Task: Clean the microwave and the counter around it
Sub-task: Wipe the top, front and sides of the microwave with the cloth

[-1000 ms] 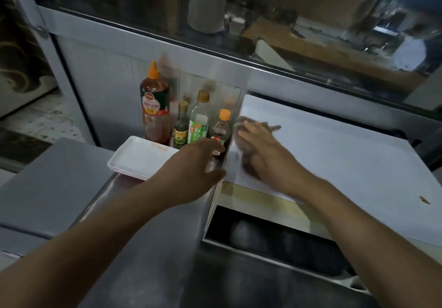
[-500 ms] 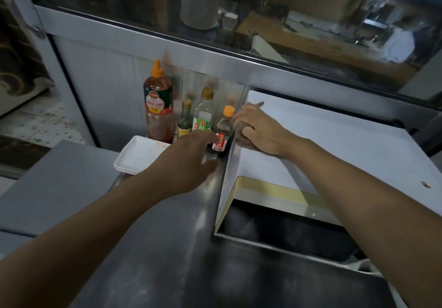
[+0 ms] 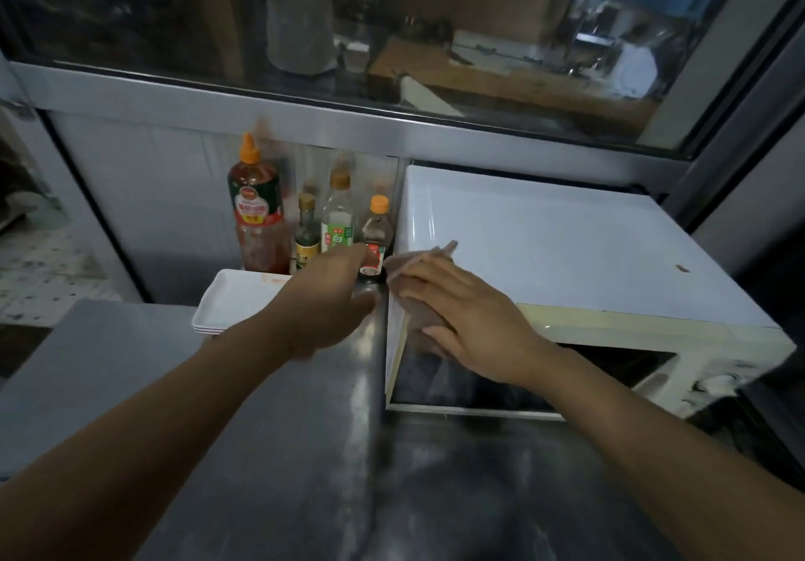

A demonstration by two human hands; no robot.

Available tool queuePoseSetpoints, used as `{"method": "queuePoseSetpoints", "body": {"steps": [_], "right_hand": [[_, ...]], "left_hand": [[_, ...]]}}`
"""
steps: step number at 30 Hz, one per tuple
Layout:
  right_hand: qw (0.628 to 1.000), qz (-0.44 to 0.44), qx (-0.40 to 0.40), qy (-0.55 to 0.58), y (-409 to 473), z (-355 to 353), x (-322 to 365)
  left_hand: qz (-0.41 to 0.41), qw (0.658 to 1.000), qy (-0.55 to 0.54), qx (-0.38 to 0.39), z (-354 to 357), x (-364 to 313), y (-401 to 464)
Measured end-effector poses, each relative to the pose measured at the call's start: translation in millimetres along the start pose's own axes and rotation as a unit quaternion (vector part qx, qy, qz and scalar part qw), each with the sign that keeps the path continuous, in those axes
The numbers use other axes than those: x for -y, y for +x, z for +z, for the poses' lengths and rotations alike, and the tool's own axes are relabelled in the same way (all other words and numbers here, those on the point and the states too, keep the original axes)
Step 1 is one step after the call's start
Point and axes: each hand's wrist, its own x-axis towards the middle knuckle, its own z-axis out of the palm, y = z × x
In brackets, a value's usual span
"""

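Steel counter point(image 3: 279, 451) running bare down the middle, not yet getting the wipe. White microwave point(image 3: 566, 251) parked at the right against the back wall, door shut. Stack of white trays point(image 3: 235, 299) and four sauce bottles point(image 3: 257, 212) crowding its left side, likely in the way. Right hand point(image 3: 461, 321) flat at the top-left front corner, fingers together, pressing a brownish cloth point(image 3: 414, 264) down. Left hand point(image 3: 326, 299) reaching for the small bottle point(image 3: 377, 233); finger state impossible to tell, blurred.
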Motion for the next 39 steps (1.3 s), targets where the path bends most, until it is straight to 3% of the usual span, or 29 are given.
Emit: {"method": "queuePoseSetpoints", "body": {"steps": [7,16,20,25,31,36,39], "right_hand": [[0.982,0.155,-0.079,-0.068,-60,-2,-20],[0.983,0.106,-0.113,-0.095,-7,17,24],[0.983,0.104,-0.102,-0.109,-36,6,1],[0.978,0.174,-0.092,-0.076,-98,-11,-49],[0.966,0.211,-0.095,-0.114,-152,-22,-98],[0.967,0.196,-0.133,-0.094,-117,1,-64],[0.964,0.144,-0.21,-0.075,-106,10,-57]], "left_hand": [[0.006,0.999,-0.028,0.03,9,-3,-7],[-0.023,0.999,-0.001,0.027,21,-12,-4],[-0.002,1.0,0.021,-0.005,30,-27,-1],[0.061,0.994,0.095,-0.011,54,-65,10],[0.024,0.99,0.138,-0.027,63,-83,13],[-0.003,0.985,0.165,-0.045,74,-102,12],[0.004,0.987,0.151,-0.054,86,-123,13]]}}
